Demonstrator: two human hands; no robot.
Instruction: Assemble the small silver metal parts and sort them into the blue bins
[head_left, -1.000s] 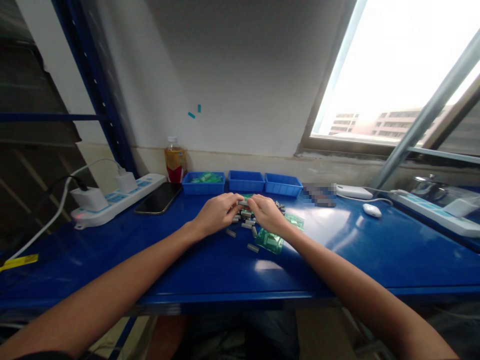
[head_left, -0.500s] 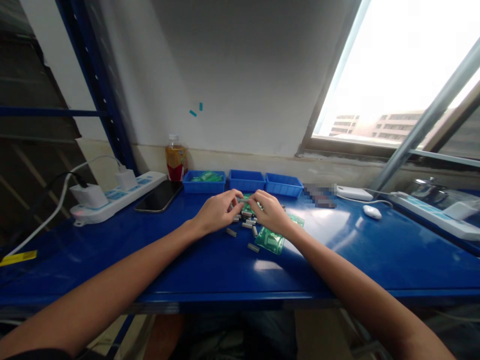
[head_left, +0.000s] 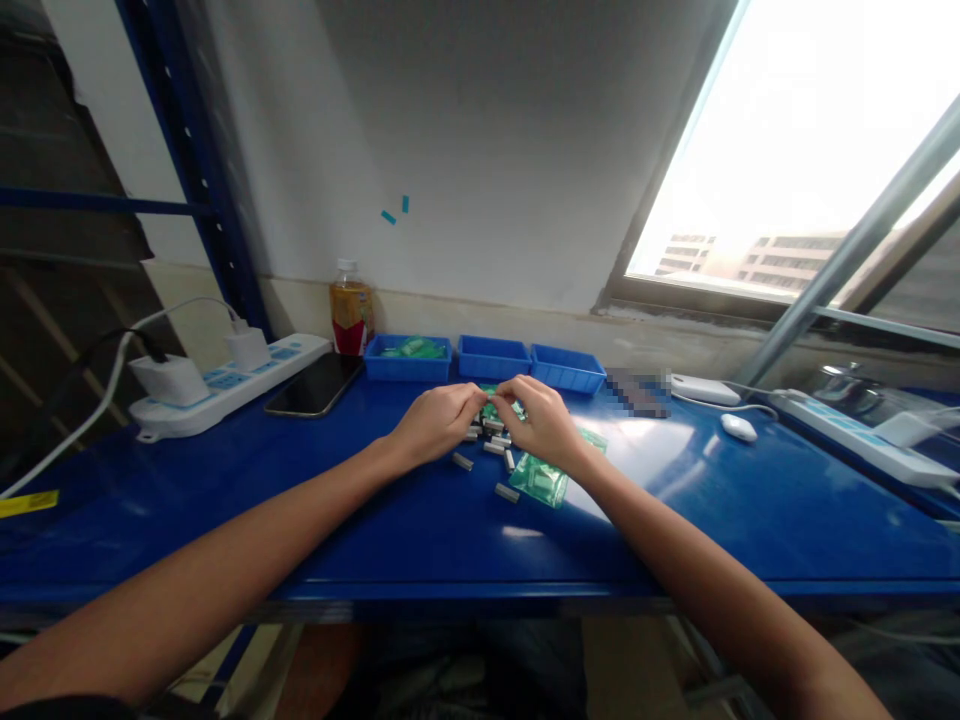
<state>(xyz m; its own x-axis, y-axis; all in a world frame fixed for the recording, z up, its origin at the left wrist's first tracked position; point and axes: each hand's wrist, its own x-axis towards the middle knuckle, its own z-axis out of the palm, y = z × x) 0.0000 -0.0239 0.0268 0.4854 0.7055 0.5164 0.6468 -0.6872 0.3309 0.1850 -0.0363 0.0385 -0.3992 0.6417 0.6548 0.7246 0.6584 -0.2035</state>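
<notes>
My left hand [head_left: 439,420] and my right hand [head_left: 540,420] meet over the middle of the blue table, thumbs and fingertips pinched close together. Whatever lies between the fingertips is too small and hidden to make out. Right behind and below the fingers shows a green plastic bag [head_left: 490,410]. Several small silver rectangular pieces [head_left: 494,448] lie loose beneath the hands, one silver piece [head_left: 507,493] nearer the table's front. Under my right wrist, a green zip bag [head_left: 541,480] rests flat, partly covered by the forearm.
Three blue trays line the wall: a left tray [head_left: 409,370] with green bags, a middle tray [head_left: 493,358] and a right tray [head_left: 568,369]. A drink bottle [head_left: 351,310], phone [head_left: 315,386] and power strip [head_left: 225,385] stand left. Rightward are a white earbud case [head_left: 739,428] and another power strip [head_left: 862,435].
My left fingers have closed in, and the fingertips of both hands now meet. The loose silver pieces and trays stay where they were; the view has shifted slightly.
</notes>
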